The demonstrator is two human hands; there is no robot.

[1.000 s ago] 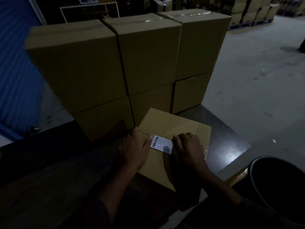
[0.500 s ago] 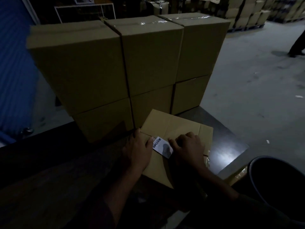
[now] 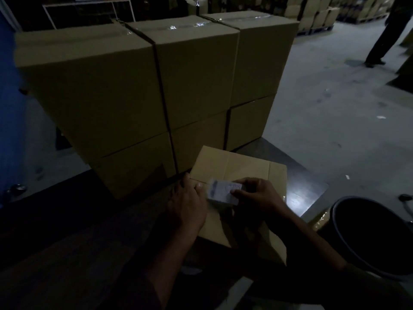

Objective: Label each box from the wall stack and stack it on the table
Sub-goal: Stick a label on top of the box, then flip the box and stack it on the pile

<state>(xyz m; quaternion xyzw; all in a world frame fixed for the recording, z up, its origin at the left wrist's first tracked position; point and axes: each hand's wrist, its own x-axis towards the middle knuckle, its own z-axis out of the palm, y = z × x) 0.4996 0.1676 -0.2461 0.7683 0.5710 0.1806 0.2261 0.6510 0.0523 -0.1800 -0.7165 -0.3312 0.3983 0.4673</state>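
- Pinching a white label (image 3: 224,193) in my right hand (image 3: 257,198), thumb on its face and the other fingers curled behind; the label is blurred, and I cannot tell whether it touches the cardboard
- my left hand (image 3: 186,206) rests flat on the box (image 3: 241,173), its fingers straight at the label's left edge
- that box sits on the dark surface (image 3: 301,193)
- a black bin (image 3: 375,238) stands at my right
- beyond the box, the box stack (image 3: 156,86) rises two high, three across, tape glinting on top
- far off, someone's legs (image 3: 384,39) on the concrete floor (image 3: 335,97)
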